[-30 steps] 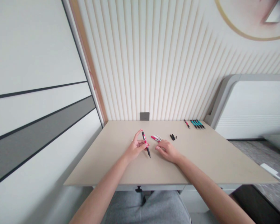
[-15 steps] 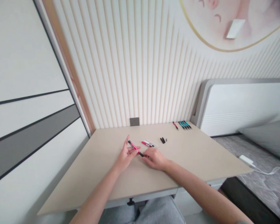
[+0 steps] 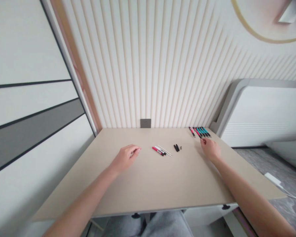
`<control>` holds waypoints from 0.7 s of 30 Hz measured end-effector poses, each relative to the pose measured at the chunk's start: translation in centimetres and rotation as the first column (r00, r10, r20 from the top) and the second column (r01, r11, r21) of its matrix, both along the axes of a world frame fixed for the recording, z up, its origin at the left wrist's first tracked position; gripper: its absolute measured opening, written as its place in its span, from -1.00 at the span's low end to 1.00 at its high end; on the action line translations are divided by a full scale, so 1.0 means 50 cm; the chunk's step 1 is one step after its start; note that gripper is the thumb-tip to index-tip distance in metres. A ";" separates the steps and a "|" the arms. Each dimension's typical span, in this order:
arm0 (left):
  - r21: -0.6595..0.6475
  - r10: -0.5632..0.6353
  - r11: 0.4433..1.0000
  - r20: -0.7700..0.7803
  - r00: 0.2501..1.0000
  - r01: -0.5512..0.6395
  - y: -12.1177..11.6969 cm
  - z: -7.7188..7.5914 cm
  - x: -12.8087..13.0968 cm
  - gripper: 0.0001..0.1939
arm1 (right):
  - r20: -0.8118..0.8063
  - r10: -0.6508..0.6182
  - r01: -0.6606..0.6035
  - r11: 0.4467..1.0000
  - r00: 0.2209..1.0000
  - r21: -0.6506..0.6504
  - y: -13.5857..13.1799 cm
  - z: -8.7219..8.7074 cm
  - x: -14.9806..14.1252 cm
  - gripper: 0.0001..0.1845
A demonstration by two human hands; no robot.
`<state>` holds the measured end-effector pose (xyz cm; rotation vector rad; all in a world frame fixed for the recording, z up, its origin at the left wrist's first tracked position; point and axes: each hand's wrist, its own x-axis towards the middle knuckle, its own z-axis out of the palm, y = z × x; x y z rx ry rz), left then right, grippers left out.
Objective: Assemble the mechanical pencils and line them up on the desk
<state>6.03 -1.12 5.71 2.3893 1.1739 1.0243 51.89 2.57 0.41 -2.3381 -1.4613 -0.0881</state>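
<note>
My right hand [image 3: 211, 148] reaches to the back right of the beige desk [image 3: 162, 181]. Its fingertips pinch the near end of a red-and-black pen [image 3: 197, 133], which lies in a row beside another red pen [image 3: 191, 131] and several teal pens [image 3: 203, 131]. My left hand [image 3: 126, 157] rests on the desk at centre left, fingers curled with thumb and forefinger together; what they hold, if anything, I cannot make out. Between the hands lie a red pen barrel [image 3: 157, 151], a thin white refill [image 3: 165, 150] and small black pen parts [image 3: 176, 147].
A grey wall socket [image 3: 145, 123] sits at the desk's back edge under the ribbed wall. A padded white headboard [image 3: 261, 112] stands to the right, with a white charger and cable [image 3: 273, 179] on the floor beside it. My grey-trousered knees are under the front edge.
The red-and-black pen went from my left hand to my right, which carried it to the row at the back right. My left hand now rests closed on the desk.
</note>
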 end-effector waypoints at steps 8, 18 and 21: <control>0.164 0.139 0.982 -0.264 0.955 -0.097 0.110 -0.012 -0.107 -0.69 | 0.004 -0.101 0.101 0.986 0.995 -0.133 0.078 -0.023 0.041 -0.52; -0.105 0.336 0.935 -0.043 0.941 -0.339 0.104 -0.073 -0.151 -0.62 | 0.029 -0.043 0.047 0.992 0.999 -0.116 0.114 -0.048 0.031 -0.53; -0.074 0.339 0.937 -0.051 0.939 -0.342 0.105 -0.066 -0.155 -0.64 | 0.021 -0.036 0.038 0.993 0.999 -0.114 0.100 -0.051 0.034 -0.57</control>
